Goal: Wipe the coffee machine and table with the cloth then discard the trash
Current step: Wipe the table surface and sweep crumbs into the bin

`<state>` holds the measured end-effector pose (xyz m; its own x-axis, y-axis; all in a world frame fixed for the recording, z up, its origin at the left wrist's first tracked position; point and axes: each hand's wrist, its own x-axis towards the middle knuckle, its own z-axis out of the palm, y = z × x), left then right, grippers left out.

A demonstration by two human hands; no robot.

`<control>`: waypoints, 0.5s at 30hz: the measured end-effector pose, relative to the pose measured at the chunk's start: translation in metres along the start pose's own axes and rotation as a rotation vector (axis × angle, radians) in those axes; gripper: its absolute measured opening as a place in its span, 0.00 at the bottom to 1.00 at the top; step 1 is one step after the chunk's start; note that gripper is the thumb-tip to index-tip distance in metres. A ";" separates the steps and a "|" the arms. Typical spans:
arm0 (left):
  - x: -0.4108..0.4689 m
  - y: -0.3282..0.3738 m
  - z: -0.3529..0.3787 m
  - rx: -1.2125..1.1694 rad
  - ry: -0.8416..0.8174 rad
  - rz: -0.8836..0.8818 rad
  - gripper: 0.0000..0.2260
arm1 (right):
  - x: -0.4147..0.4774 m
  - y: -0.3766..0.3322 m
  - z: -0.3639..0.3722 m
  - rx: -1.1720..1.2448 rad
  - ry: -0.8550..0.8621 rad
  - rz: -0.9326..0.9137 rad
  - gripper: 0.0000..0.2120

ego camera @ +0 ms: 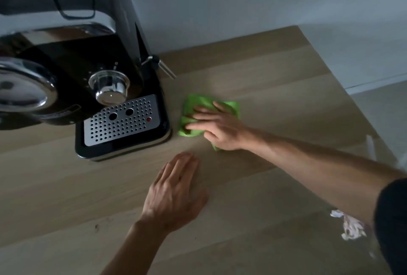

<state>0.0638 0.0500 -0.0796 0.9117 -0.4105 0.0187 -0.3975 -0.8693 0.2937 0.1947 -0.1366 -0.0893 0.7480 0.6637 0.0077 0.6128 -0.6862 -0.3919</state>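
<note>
Right hand flat on green cloth, fingers spread, pressing it to the wooden table just beside the coffee machine base, near the drip tray. Left hand open, palm down on bare table, holding nothing; the two hands near but apart. Step in hand looks like the table wipe. Small dark specks show near the front left. Crumpled trash lies at the right edge, untouched. Next likely calls for sweeping the cloth across the remaining surface, then gathering the trash.
</note>
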 end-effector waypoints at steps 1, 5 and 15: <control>-0.002 0.000 0.000 -0.012 0.008 0.012 0.30 | -0.012 0.000 -0.001 0.106 0.047 0.011 0.21; -0.003 0.000 0.000 -0.025 0.040 0.009 0.29 | 0.016 0.026 -0.019 0.355 0.239 0.251 0.24; -0.011 -0.001 0.004 -0.020 0.054 0.033 0.29 | 0.049 0.008 0.001 -0.264 -0.030 0.017 0.23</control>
<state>0.0535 0.0548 -0.0837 0.9028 -0.4224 0.0804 -0.4253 -0.8497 0.3116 0.2355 -0.1092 -0.0928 0.7532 0.6573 -0.0255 0.6485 -0.7485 -0.1384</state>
